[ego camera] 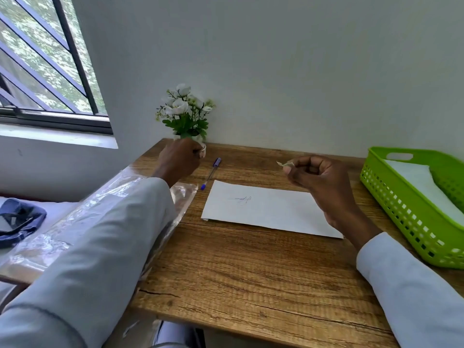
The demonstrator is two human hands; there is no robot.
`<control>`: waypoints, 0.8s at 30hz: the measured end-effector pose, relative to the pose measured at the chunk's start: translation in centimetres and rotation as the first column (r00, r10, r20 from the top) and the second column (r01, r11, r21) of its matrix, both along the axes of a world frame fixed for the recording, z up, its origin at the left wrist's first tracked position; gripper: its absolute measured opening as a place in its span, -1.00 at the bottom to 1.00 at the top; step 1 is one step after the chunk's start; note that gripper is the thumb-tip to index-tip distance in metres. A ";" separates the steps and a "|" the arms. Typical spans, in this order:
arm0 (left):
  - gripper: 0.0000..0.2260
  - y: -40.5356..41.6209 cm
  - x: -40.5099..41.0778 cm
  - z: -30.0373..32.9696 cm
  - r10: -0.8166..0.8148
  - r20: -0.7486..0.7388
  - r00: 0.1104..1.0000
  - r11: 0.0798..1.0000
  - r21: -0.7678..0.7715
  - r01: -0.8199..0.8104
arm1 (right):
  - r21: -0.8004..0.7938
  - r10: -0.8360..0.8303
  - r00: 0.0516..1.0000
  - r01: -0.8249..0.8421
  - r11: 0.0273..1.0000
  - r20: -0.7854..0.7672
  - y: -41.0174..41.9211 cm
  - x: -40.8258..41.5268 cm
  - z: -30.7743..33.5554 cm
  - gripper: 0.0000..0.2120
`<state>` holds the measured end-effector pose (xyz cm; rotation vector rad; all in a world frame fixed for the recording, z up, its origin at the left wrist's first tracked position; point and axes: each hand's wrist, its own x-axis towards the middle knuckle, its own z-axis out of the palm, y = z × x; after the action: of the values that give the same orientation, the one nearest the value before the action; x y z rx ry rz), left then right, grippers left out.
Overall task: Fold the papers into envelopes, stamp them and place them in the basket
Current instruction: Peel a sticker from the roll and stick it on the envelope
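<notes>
A folded white paper envelope (266, 209) with a small pen scribble lies flat on the wooden table (251, 272), mid-table. My right hand (319, 182) hovers above its right end, fingers curled, pinching a small pale stamp (282, 164) between thumb and forefinger. My left hand (179, 159) is at the back left, closed around something small and white, possibly a roll of stamps or tape (203, 149), just in front of the flower pot. A green plastic basket (401, 222) stands at the right edge with white folded paper (421, 182) inside.
A blue pen (211, 173) lies between my left hand and the envelope. White artificial flowers (184, 111) stand against the wall. A clear plastic bag (100, 209) lies under my left sleeve. A dark blue cloth (20, 219) sits far left below the window.
</notes>
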<state>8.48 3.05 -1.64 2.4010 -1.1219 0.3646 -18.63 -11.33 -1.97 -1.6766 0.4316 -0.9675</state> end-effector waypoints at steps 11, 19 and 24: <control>-0.72 2.9 2.1 -0.8 0.176 0.072 0.982 0.976 0.120 -0.184 | -0.016 -0.004 0.998 0.003 1.000 -0.070 0.9 0.4 0.1 -0.90; -0.65 3.1 2.5 -1.0 0.134 0.033 0.990 0.977 0.160 -0.138 | 0.036 -0.059 0.996 0.062 0.997 -0.070 0.2 0.3 -0.2 -0.87; -0.73 3.0 1.6 -0.5 0.127 0.065 0.990 0.983 0.126 -0.135 | 0.113 -0.086 0.994 0.093 0.989 -0.067 -0.2 0.3 -0.2 -0.81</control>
<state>10.11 6.08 -2.14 2.6023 -1.0436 0.4169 -18.31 -11.52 -2.21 -1.5966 0.5981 -0.9391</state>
